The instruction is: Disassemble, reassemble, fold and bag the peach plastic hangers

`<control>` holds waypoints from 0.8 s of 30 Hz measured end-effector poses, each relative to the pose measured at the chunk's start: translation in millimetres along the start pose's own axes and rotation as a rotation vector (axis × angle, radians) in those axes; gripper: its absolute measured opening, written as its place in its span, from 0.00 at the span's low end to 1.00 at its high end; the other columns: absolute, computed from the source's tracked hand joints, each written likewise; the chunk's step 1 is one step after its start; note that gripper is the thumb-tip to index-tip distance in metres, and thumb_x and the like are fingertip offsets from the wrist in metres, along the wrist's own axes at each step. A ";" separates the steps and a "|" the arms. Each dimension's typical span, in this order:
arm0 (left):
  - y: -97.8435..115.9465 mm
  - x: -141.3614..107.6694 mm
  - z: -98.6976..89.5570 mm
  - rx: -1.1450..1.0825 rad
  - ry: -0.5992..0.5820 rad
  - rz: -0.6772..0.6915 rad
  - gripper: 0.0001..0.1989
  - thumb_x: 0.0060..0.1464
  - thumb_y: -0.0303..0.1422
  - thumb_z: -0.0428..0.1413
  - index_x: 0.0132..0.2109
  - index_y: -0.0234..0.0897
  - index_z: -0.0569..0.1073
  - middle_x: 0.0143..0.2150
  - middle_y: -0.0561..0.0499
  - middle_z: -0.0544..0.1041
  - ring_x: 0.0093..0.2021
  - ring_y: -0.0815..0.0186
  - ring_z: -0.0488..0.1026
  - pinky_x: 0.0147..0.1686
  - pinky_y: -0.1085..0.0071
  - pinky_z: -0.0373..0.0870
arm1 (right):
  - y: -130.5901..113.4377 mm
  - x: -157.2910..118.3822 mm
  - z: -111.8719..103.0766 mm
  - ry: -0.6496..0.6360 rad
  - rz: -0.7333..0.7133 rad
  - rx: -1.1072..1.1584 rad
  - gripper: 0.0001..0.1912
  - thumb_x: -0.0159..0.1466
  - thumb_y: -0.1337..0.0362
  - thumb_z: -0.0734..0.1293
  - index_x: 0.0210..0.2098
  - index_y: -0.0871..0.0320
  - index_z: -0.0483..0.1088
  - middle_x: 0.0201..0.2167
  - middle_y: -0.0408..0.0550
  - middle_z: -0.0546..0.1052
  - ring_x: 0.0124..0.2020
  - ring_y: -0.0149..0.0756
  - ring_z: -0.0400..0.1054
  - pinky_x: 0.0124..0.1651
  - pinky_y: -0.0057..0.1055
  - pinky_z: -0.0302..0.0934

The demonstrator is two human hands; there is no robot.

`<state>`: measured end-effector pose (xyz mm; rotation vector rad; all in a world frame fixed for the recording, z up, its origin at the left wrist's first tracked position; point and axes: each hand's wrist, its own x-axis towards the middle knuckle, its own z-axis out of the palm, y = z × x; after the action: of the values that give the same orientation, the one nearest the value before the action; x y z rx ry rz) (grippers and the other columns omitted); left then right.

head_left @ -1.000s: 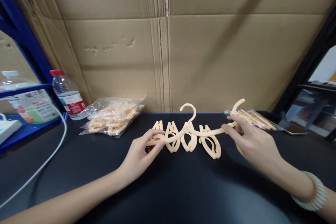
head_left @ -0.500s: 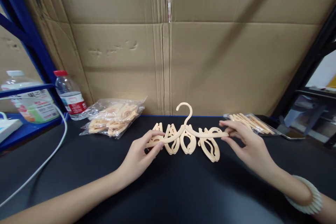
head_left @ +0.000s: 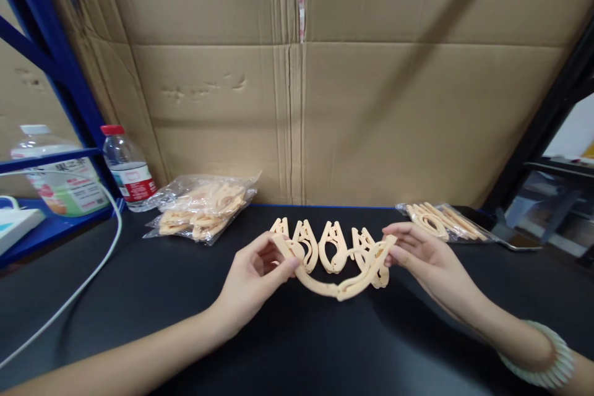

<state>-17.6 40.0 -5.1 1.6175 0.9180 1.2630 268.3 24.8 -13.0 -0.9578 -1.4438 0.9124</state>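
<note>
A beige folding clothes hanger (head_left: pixel 320 286) is held above the black table between both hands, its two arms bent into a U with the joint lowest. My left hand (head_left: pixel 257 275) is closed on one arm end, thumb in front. On the other end, my right hand (head_left: pixel 424 257) pinches with thumb and fingers. The hook lies folded inward, partly lost against the hangers behind. Several folded hangers stand in a row just beyond, among them one folded hanger (head_left: pixel 332 247) in the middle; the right one is partly covered by the held hanger.
A clear bag of beige hangers (head_left: pixel 204 207) lies at the back left, and another plastic bag (head_left: pixel 448 221) of beige pieces at the back right. A red-capped bottle (head_left: pixel 127 170), a white cable (head_left: pixel 93 278) and a blue frame are on the left. Cardboard (head_left: pixel 417 117) walls the back.
The held hanger, spread out with its hook upright before, is now bent into a U with its middle lowered and hook folded inward. My right hand has moved slightly inward.
</note>
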 end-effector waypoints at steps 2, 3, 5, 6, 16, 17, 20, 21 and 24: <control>3.3 -5.3 6.9 -0.011 -0.021 -0.040 0.12 0.49 0.38 0.63 0.34 0.35 0.72 0.29 0.51 0.74 0.29 0.67 0.72 0.24 0.74 0.72 | -2.1 -5.0 10.3 -0.020 0.040 0.098 0.16 0.57 0.55 0.73 0.39 0.53 0.65 0.31 0.43 0.74 0.29 0.33 0.71 0.33 0.32 0.70; 4.0 -7.7 10.0 -0.034 -0.039 -0.065 0.12 0.49 0.39 0.63 0.34 0.35 0.72 0.29 0.51 0.74 0.29 0.67 0.71 0.24 0.74 0.71 | -3.5 -7.6 15.0 -0.043 0.058 0.126 0.16 0.57 0.56 0.73 0.37 0.53 0.64 0.31 0.43 0.74 0.29 0.33 0.71 0.33 0.32 0.70; 3.4 -11.3 15.0 -0.099 -0.086 -0.112 0.13 0.50 0.39 0.63 0.36 0.34 0.72 0.29 0.51 0.74 0.28 0.68 0.70 0.24 0.74 0.72 | -7.0 -12.6 22.7 -0.114 0.080 0.123 0.15 0.58 0.56 0.73 0.33 0.54 0.63 0.29 0.42 0.73 0.30 0.33 0.71 0.35 0.32 0.70; 2.2 -12.3 16.8 -0.126 -0.108 -0.128 0.13 0.50 0.39 0.63 0.36 0.34 0.72 0.28 0.51 0.74 0.27 0.69 0.70 0.24 0.74 0.72 | -9.1 -15.2 25.7 -0.162 0.082 0.099 0.13 0.59 0.57 0.72 0.31 0.55 0.64 0.29 0.42 0.73 0.31 0.33 0.71 0.37 0.32 0.70; -5.8 -15.1 18.7 -0.195 -0.162 -0.130 0.12 0.52 0.35 0.63 0.39 0.34 0.71 0.30 0.52 0.75 0.29 0.69 0.72 0.25 0.75 0.73 | -24.6 -36.7 34.0 -0.599 0.118 0.068 0.18 0.65 0.61 0.67 0.54 0.42 0.70 0.56 0.49 0.68 0.53 0.41 0.68 0.54 0.40 0.66; -5.6 -15.8 18.7 -0.200 -0.163 -0.128 0.12 0.52 0.35 0.63 0.39 0.35 0.72 0.31 0.51 0.75 0.30 0.69 0.72 0.26 0.75 0.73 | -24.7 -37.0 34.1 -0.596 0.132 0.066 0.19 0.65 0.61 0.67 0.55 0.41 0.70 0.57 0.49 0.67 0.53 0.41 0.68 0.54 0.40 0.67; -4.5 -17.4 19.2 -0.200 -0.174 -0.110 0.14 0.52 0.34 0.63 0.45 0.36 0.72 0.34 0.50 0.76 0.32 0.67 0.74 0.27 0.74 0.74 | -24.6 -36.8 34.6 -0.579 0.165 0.082 0.20 0.64 0.61 0.68 0.55 0.39 0.69 0.59 0.48 0.65 0.51 0.39 0.69 0.53 0.39 0.68; -4.1 -17.6 19.3 -0.190 -0.183 -0.102 0.15 0.52 0.34 0.63 0.47 0.37 0.72 0.36 0.50 0.76 0.35 0.65 0.74 0.29 0.73 0.75 | -24.5 -37.0 34.7 -0.580 0.167 0.087 0.21 0.64 0.61 0.68 0.55 0.39 0.69 0.59 0.48 0.65 0.50 0.38 0.70 0.53 0.39 0.68; -3.5 -17.6 19.5 -0.167 -0.220 -0.099 0.17 0.54 0.35 0.61 0.50 0.39 0.71 0.42 0.47 0.76 0.39 0.63 0.75 0.36 0.69 0.75 | -24.9 -39.1 34.3 -0.594 0.166 0.088 0.21 0.64 0.60 0.68 0.56 0.40 0.68 0.61 0.49 0.63 0.45 0.35 0.72 0.52 0.40 0.68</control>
<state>-2.5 21.5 -16.5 1.5245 0.7271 1.0411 234.3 -21.4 -7.1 -0.7790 -1.8121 1.4554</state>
